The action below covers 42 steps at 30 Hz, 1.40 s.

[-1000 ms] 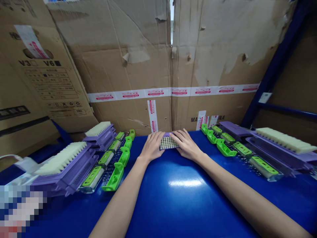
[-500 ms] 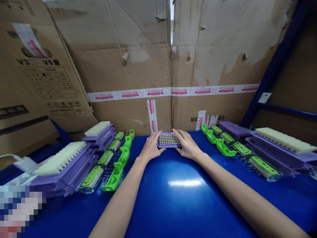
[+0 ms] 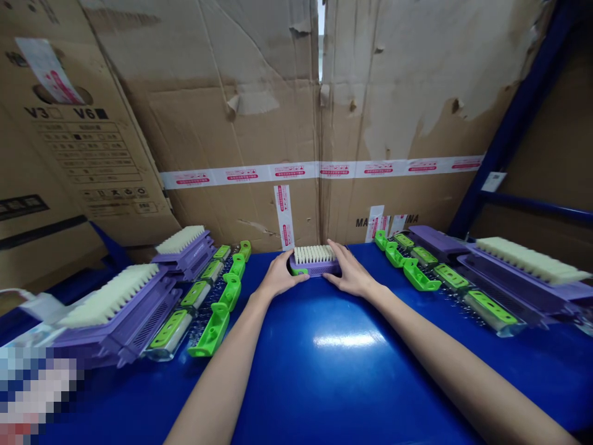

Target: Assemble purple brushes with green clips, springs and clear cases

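At the far middle of the blue table, a purple brush point(image 3: 319, 270) with cream bristles facing up lies between my two hands. A bit of bright green shows at its left end. My left hand point(image 3: 278, 276) grips that end, thumb along the near side. Around the opposite end are the fingers of my right hand point(image 3: 353, 272), its thumb low on the near side. The fingers behind the brush are partly hidden. Its underside is out of sight.
On the left stand purple brush bodies point(image 3: 139, 303) with cream bristles, beside bristled strips with green tops point(image 3: 171, 328) and green end pieces point(image 3: 215, 327). Similar purple bodies point(image 3: 504, 281) and green pieces point(image 3: 419, 276) line the right. Cardboard point(image 3: 241, 136) walls the back; a blue post point(image 3: 503, 130) slants at right.
The brush has turned in my hands: its grid of short tufts faced me before, and now the cream bristles point up and its purple side faces me. The view has shifted slightly.
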Each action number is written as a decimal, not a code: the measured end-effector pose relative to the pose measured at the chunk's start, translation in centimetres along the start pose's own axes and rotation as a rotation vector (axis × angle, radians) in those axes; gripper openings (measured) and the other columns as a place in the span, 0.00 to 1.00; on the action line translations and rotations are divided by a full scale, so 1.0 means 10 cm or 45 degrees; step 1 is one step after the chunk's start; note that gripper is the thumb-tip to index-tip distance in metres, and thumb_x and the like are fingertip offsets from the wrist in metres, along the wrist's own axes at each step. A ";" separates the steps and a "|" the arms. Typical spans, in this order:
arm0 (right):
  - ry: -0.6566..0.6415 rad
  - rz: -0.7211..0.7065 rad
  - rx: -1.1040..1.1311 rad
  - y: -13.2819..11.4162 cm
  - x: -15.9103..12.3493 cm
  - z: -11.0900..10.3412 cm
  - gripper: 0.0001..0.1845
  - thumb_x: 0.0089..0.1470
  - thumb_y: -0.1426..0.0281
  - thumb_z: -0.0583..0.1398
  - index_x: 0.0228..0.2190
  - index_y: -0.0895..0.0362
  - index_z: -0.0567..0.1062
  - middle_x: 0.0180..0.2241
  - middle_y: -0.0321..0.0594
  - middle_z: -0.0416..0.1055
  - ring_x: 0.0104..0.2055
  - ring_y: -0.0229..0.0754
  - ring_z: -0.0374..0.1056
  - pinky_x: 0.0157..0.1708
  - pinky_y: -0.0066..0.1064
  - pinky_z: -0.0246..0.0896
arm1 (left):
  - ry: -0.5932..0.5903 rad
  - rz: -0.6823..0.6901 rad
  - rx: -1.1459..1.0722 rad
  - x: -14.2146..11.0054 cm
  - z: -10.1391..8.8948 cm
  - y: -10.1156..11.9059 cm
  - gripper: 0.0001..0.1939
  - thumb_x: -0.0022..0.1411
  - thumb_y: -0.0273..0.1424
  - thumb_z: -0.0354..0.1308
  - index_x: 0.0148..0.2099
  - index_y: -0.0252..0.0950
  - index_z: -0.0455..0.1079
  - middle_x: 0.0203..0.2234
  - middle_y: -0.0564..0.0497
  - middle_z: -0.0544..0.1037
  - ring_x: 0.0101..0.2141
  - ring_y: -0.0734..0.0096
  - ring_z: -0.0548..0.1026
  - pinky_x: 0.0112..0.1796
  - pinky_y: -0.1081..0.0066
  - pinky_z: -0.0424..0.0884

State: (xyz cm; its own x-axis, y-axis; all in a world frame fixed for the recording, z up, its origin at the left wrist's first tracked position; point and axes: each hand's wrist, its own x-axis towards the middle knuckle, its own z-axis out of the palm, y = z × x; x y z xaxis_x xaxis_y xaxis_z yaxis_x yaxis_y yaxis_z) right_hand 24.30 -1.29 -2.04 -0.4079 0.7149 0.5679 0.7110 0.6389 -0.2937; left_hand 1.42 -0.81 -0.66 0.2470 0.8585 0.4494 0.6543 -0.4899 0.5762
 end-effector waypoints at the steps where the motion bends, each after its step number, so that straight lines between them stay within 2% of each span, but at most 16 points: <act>1: -0.008 0.017 -0.013 0.01 0.00 0.01 0.47 0.50 0.63 0.60 0.64 0.56 0.42 0.62 0.55 0.49 0.63 0.53 0.49 0.58 0.49 0.50 | 0.006 0.004 0.011 0.00 0.00 0.00 0.37 0.43 0.37 0.68 0.56 0.34 0.63 0.50 0.43 0.73 0.49 0.58 0.71 0.52 0.58 0.66; 6: -0.069 0.048 -0.027 0.06 -0.01 0.06 0.47 0.51 0.62 0.60 0.64 0.58 0.40 0.62 0.57 0.49 0.63 0.54 0.50 0.58 0.50 0.50 | 0.037 0.017 0.045 0.00 0.02 -0.03 0.37 0.43 0.41 0.68 0.54 0.34 0.63 0.48 0.43 0.73 0.48 0.58 0.71 0.50 0.58 0.66; 10: -0.069 0.053 -0.029 0.08 -0.01 0.09 0.48 0.50 0.62 0.60 0.64 0.58 0.40 0.62 0.57 0.51 0.62 0.55 0.51 0.57 0.51 0.50 | 0.063 0.052 0.185 -0.03 0.03 -0.02 0.41 0.45 0.44 0.66 0.57 0.33 0.58 0.50 0.41 0.70 0.51 0.55 0.67 0.52 0.57 0.64; 14: -0.080 0.049 -0.006 0.08 -0.02 0.08 0.48 0.50 0.63 0.59 0.64 0.59 0.40 0.62 0.58 0.50 0.63 0.55 0.50 0.58 0.51 0.50 | 0.105 0.243 0.485 -0.06 0.00 0.05 0.41 0.51 0.45 0.62 0.62 0.34 0.53 0.54 0.38 0.63 0.54 0.50 0.62 0.52 0.52 0.61; 17: -0.074 0.035 0.051 0.07 -0.03 0.05 0.47 0.51 0.63 0.59 0.64 0.57 0.39 0.62 0.56 0.50 0.63 0.53 0.50 0.58 0.52 0.50 | 0.102 0.406 0.637 -0.07 -0.02 0.10 0.36 0.53 0.40 0.60 0.62 0.39 0.54 0.56 0.39 0.59 0.55 0.50 0.60 0.52 0.52 0.60; 20: -0.067 0.033 0.094 0.05 -0.04 0.04 0.46 0.52 0.64 0.58 0.64 0.58 0.39 0.62 0.56 0.50 0.63 0.52 0.50 0.57 0.51 0.51 | 0.085 0.495 0.715 -0.07 -0.02 0.12 0.31 0.55 0.34 0.57 0.61 0.42 0.57 0.57 0.41 0.59 0.56 0.50 0.58 0.53 0.53 0.58; 29: -0.075 -0.022 0.058 0.04 -0.03 0.06 0.46 0.51 0.66 0.58 0.64 0.59 0.40 0.62 0.56 0.51 0.63 0.52 0.51 0.58 0.48 0.52 | 0.045 0.452 0.716 -0.05 0.00 0.07 0.26 0.59 0.35 0.55 0.59 0.42 0.59 0.55 0.41 0.63 0.55 0.54 0.60 0.53 0.55 0.60; 33: 0.017 -0.041 -0.042 -0.01 -0.01 0.01 0.39 0.53 0.67 0.56 0.62 0.60 0.48 0.56 0.55 0.61 0.56 0.53 0.59 0.54 0.48 0.56 | 0.048 0.437 0.716 -0.05 0.00 0.09 0.26 0.59 0.35 0.55 0.60 0.41 0.59 0.54 0.41 0.63 0.55 0.54 0.61 0.52 0.55 0.61; 37: 0.184 -0.055 -0.060 -0.07 0.02 -0.02 0.29 0.55 0.71 0.53 0.58 0.59 0.58 0.45 0.50 0.71 0.47 0.49 0.67 0.47 0.44 0.62 | 0.053 0.421 0.713 -0.05 0.01 0.09 0.26 0.59 0.35 0.54 0.59 0.41 0.59 0.55 0.40 0.63 0.55 0.53 0.60 0.51 0.54 0.61; 42: 0.268 0.014 -0.006 -0.09 0.05 0.04 0.23 0.55 0.73 0.52 0.54 0.56 0.64 0.36 0.43 0.73 0.40 0.46 0.69 0.43 0.41 0.63 | 0.054 0.430 0.700 -0.05 0.02 0.07 0.26 0.59 0.35 0.54 0.59 0.42 0.59 0.55 0.41 0.63 0.55 0.53 0.60 0.51 0.54 0.62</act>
State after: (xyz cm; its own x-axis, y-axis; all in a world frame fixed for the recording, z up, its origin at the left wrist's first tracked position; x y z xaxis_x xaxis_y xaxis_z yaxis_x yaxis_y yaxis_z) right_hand 23.25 -1.37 -1.82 -0.2716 0.6466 0.7128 0.7178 0.6295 -0.2975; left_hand 1.91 -1.56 -0.60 0.4820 0.6585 0.5779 0.8190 -0.5730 -0.0302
